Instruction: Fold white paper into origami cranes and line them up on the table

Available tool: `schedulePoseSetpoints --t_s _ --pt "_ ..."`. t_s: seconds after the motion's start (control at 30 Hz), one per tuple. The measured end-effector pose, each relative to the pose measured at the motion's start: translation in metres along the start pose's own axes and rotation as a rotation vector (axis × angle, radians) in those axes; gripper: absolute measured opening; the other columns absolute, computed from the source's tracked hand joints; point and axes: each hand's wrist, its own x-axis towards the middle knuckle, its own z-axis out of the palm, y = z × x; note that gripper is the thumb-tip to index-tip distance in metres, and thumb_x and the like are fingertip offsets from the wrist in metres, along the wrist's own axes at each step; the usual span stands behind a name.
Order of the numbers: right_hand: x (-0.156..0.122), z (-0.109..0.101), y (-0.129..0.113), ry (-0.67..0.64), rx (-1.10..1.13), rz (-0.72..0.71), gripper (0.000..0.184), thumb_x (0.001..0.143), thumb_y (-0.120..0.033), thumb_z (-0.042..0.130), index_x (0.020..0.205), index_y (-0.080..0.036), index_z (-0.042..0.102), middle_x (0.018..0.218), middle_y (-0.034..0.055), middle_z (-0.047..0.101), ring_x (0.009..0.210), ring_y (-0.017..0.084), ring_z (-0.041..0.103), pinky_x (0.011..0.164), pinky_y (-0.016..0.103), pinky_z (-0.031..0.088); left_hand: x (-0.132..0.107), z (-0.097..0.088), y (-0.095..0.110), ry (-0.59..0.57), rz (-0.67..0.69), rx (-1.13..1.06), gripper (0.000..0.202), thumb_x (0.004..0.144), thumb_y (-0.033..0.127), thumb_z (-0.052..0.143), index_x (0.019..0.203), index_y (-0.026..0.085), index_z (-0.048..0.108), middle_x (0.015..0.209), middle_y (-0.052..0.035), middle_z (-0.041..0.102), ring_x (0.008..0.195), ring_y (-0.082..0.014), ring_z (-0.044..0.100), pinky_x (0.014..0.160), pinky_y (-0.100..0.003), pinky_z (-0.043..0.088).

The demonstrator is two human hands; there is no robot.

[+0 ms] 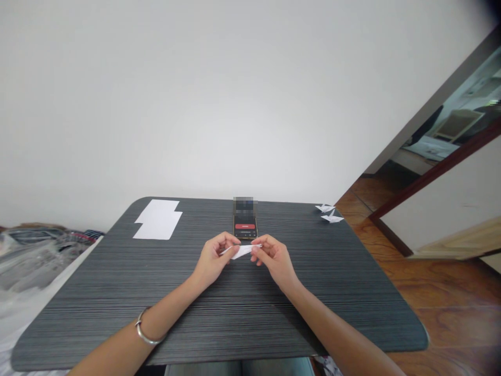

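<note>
Between my two hands is a small folded piece of white paper, held just above the dark table. My left hand pinches its left end with thumb and fingers. At the other end, my right hand grips the paper the same way. Part of the paper is hidden behind the fingertips, so its full folded shape does not show. Right behind the hands lies a phone with a red bar on its lit screen.
Two folded white paper cranes stand at the far right corner of the table. Overlapping white paper sheets lie at the far left. A white wall rises behind the table. Plastic-covered bundles sit to the left.
</note>
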Motion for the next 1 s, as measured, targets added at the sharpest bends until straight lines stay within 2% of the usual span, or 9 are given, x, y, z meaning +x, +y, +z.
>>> schedulePoseSetpoints --t_s 0.17,0.4,0.6,0.8,0.87,1.0 --pt "0.0000 0.0004 0.0019 -0.005 0.015 -0.002 0.015 0.073 -0.031 0.062 0.079 -0.017 0.059 0.061 -0.0014 0.060 0.053 0.011 0.057 0.046 0.020 0.041 0.0001 0.0002 -0.0005 -0.019 0.033 -0.019 0.021 0.073 0.032 0.061 0.082 0.014 0.055 0.053 0.0069 0.040 0.048 -0.0067 0.039 0.047 -0.019 0.032" --pt "0.0009 -0.0022 0.0020 0.031 -0.022 -0.032 0.014 0.074 -0.031 0.061 0.079 -0.018 0.059 0.060 -0.0012 0.059 0.054 0.011 0.056 0.045 0.020 0.042 0.0012 0.0017 0.0016 -0.020 -0.061 -0.104 0.029 0.076 0.041 0.055 0.086 0.014 0.057 0.059 0.0031 0.047 0.053 -0.0091 0.044 0.043 -0.018 0.035" --pt "0.0004 -0.0028 -0.0001 0.052 -0.047 -0.070 0.015 0.075 -0.033 0.059 0.080 -0.018 0.059 0.059 -0.0011 0.057 0.054 0.012 0.054 0.046 0.021 0.043 0.0011 0.0035 0.0014 -0.075 -0.134 -0.171 0.031 0.073 0.043 0.058 0.066 0.014 0.050 0.056 0.0023 0.054 0.051 -0.0091 0.049 0.044 -0.018 0.040" --pt "-0.0005 -0.0026 -0.0011 0.043 -0.054 -0.088 0.014 0.076 -0.032 0.058 0.079 -0.018 0.059 0.061 -0.0009 0.057 0.054 0.011 0.053 0.046 0.021 0.043 -0.0020 0.0057 0.0059 -0.198 -0.262 -0.326 0.030 0.074 0.042 0.059 0.068 0.013 0.050 0.073 -0.0048 0.065 0.063 -0.0137 0.062 0.053 -0.022 0.048" --pt "-0.0010 -0.0027 -0.0018 0.040 -0.053 -0.093 0.014 0.076 -0.032 0.058 0.079 -0.018 0.059 0.060 -0.0014 0.056 0.054 0.011 0.053 0.046 0.021 0.043 -0.0025 0.0060 0.0059 -0.238 -0.278 -0.350 0.030 0.073 0.041 0.061 0.069 0.013 0.050 0.072 -0.0055 0.066 0.059 -0.0130 0.061 0.052 -0.022 0.048" --pt "-0.0017 -0.0030 -0.0022 0.039 -0.058 -0.092 0.013 0.076 -0.032 0.058 0.078 -0.019 0.059 0.059 -0.0016 0.056 0.053 0.011 0.053 0.045 0.021 0.043 -0.0027 0.0066 0.0054 -0.247 -0.261 -0.355 0.031 0.070 0.039 0.065 0.066 0.013 0.048 0.064 -0.0030 0.063 0.053 -0.0111 0.058 0.050 -0.022 0.047"
